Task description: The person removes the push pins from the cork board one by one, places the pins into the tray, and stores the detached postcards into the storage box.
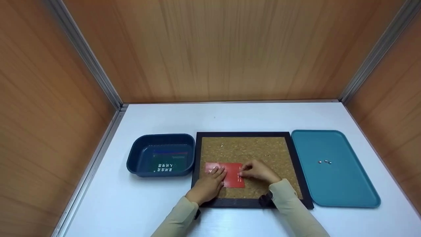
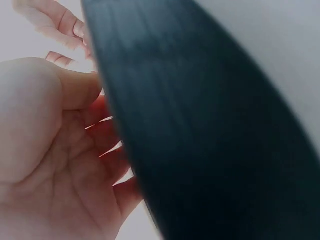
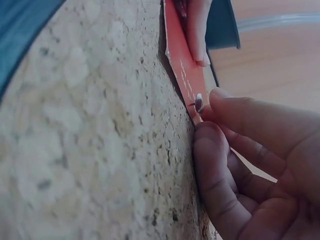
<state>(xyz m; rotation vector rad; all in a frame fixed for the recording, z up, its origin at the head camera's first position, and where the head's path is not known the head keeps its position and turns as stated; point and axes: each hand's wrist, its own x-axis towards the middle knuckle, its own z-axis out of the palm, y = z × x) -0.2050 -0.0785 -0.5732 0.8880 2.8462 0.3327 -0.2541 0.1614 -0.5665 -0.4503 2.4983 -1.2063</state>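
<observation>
A red card (image 1: pixel 234 179) with pale print lies on the cork board (image 1: pixel 263 148) in its dark frame. My left hand (image 1: pixel 209 186) rests on the card's left part, fingers extended across it. At the card's right edge, my right hand (image 1: pixel 258 171) has its thumb and index finger brought together. The right wrist view shows a silver thumbtack (image 3: pixel 199 103) at those fingertips, its pin toward the red card. A dark surface (image 2: pixel 200 115) covers much of the left wrist view and hides the left fingertips.
Left of the board stands a dark blue basin (image 1: pixel 133 158) with printed cards (image 1: pixel 169 161) inside. A teal tray (image 1: pixel 342 184) lies along the board's right side, holding small shiny thumbtacks (image 1: pixel 326 161). Wooden panels (image 1: pixel 230 52) enclose the white table (image 1: pixel 158 115) at the back and sides.
</observation>
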